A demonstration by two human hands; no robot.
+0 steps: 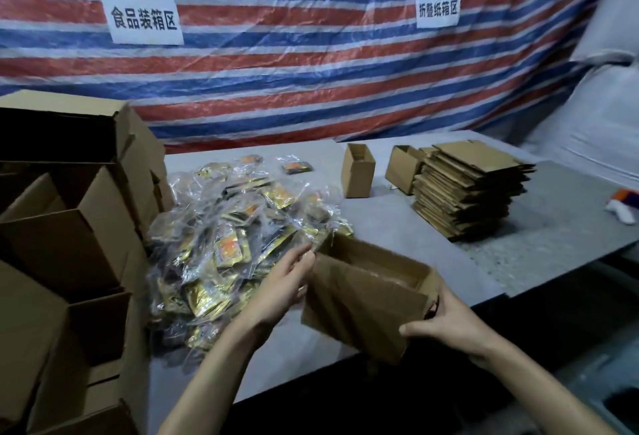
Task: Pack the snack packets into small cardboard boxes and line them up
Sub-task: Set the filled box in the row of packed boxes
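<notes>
Crinkly packets (231, 244), rectangular cardboard box (359, 303)

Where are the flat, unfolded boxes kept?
In the head view, the stack of flat boxes sits on the table's right side, just right of a small open box.

Packets (238, 237) left of box (366, 300); flat stack (470, 189) behind right.

- Left side: stacked open cartons (69, 227), a wall along the table (397, 223).
- Centre-left: heap of snack packets (238, 237), reaching the cartons.
- Far side: two upright small boxes (358, 175), a stack of flattened boxes (473, 189) just beside, striped tarp (311, 71) behind.
- Near edge: tilted open box (366, 293).
- Passage: bare table between heap and stack.
</notes>
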